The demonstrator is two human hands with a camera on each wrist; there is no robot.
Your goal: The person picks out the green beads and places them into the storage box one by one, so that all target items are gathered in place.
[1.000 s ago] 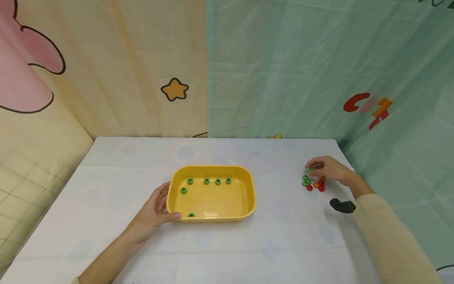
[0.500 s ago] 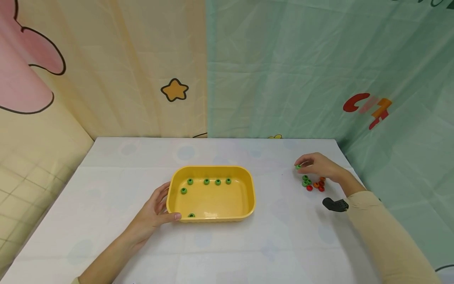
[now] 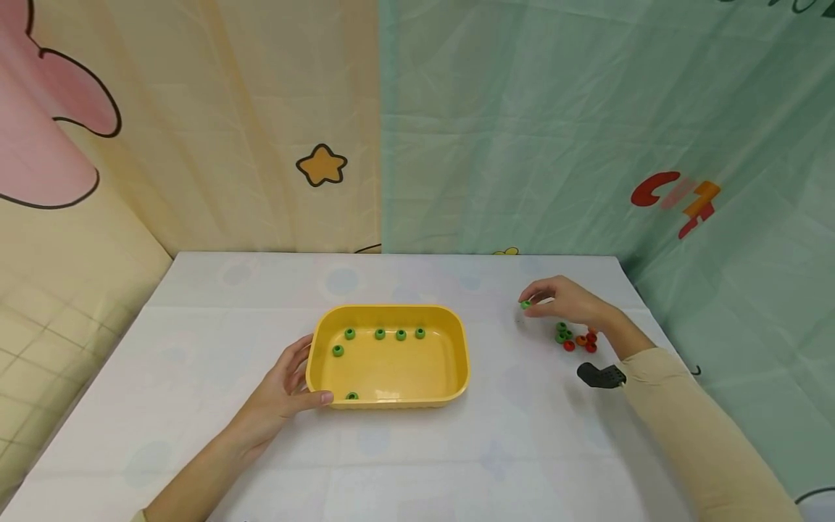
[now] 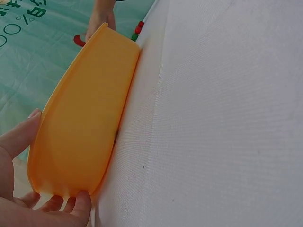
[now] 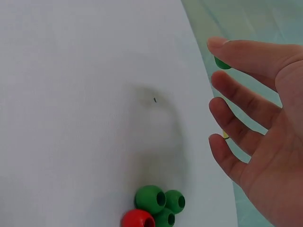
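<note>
A yellow rectangular tray (image 3: pixel 391 370) sits on the table, with several green beads inside, among them one green bead (image 3: pixel 338 351) near its left wall. My left hand (image 3: pixel 280 395) grips the tray's left end, thumb on the front rim and fingers round the side; the left wrist view shows the tray wall (image 4: pixel 85 113) between thumb and fingers. My right hand (image 3: pixel 564 301) is above the table right of the tray, pinching a green bead (image 3: pixel 525 305) between thumb and fingertip. In the right wrist view the thumb mostly hides that pinched bead (image 5: pixel 222 64).
Right of the tray lies a loose pile of beads: several green ones (image 3: pixel 561 333), red ones (image 3: pixel 570 346) and orange ones (image 3: pixel 581 340). A black device (image 3: pixel 600 375) is fixed at the right wrist. Printed curtains (image 3: pixel 509 145) hang behind the white table (image 3: pixel 417 464).
My right hand has moved left, away from the bead pile and toward the tray, carrying the green bead. The left hand and the tray have stayed still.
</note>
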